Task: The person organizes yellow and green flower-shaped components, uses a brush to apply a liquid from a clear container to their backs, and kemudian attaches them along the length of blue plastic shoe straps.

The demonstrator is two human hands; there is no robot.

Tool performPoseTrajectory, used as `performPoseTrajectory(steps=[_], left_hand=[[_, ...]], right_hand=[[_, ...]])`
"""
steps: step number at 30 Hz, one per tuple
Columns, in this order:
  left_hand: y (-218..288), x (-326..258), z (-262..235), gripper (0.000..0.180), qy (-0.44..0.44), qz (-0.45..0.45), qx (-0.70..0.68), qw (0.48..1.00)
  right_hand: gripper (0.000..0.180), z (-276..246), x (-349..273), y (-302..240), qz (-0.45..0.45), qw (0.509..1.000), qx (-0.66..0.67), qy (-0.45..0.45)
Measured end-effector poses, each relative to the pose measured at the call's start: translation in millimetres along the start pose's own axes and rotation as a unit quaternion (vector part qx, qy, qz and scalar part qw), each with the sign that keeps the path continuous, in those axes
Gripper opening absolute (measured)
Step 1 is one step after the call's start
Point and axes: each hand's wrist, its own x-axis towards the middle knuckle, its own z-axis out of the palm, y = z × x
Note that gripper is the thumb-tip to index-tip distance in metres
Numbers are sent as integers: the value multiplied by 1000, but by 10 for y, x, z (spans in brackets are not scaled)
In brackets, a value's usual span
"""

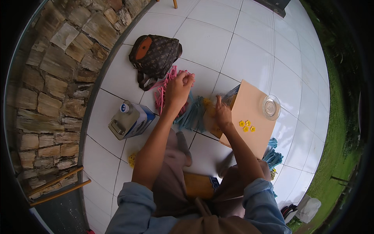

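Note:
My left hand is closed over a heap of pink ribbon-like strips, with pink showing at its fingertips. Beside that heap lies a bundle of light-blue strips. My right hand is curled, fingers together, at the left side of a box topped by a tan board. Clear plastic and something yellow show near its fingers; what it holds, if anything, is hidden. On the board sit several small yellow flower shapes and a round clear glass dish.
A brown patterned backpack rests on the white tiles beyond my left hand. Left of my forearm stands a metal can with a blue-and-white cap. More blue bundles lie right of the board. A stone wall borders the left, grass the right.

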Motion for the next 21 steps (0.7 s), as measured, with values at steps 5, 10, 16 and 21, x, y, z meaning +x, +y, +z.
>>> performPoseTrajectory(steps=[5, 10, 16, 21], left_hand=[[-99, 45, 137, 22, -53, 57, 16, 997], [-84, 49, 227, 22, -108, 100, 30, 989], [-512, 278, 285, 70, -72, -79, -20, 994], [36, 147, 333, 73, -232, -207, -279, 909]], right_hand=[[45, -258, 293, 14, 44, 984, 171, 15], [40, -1199, 423, -160, -14, 939, 328, 100], [33, -2276, 245, -570, -107, 885, 435, 130], [26, -2382, 79, -342, -145, 839, 508, 134]])
